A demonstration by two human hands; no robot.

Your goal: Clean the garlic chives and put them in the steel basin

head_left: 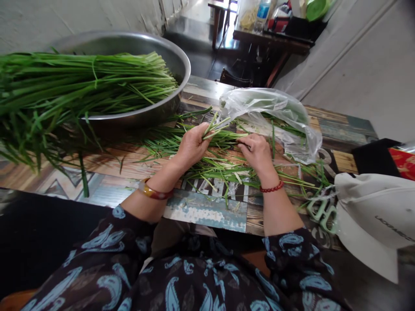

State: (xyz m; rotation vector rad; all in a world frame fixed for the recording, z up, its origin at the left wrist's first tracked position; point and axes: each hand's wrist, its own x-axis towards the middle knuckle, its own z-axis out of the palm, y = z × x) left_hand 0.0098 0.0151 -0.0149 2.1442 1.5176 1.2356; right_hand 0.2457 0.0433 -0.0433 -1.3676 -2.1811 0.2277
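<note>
My left hand [193, 141] is closed around a few garlic chives [216, 129], whose pale stem ends stick out past the thumb toward the right. My right hand [255, 151] is at the pile of loose chives [227, 139], thumb and forefinger pinched together at the stem ends; what lies between these fingertips is too small to make out. More loose chives [223, 170] are scattered on the table below both hands. At the left, a large bundle of chives [97, 82] rests in a metal basin [184, 73], its leaves hanging over the side.
A clear plastic bag [269, 103] with some greens in it lies behind my right hand. Green-handled scissors [324, 216] and a white cap [372, 207] are at the right on the patterned wooden table [207, 211]. Beyond stands another table [272, 39] bearing a bottle [262, 13].
</note>
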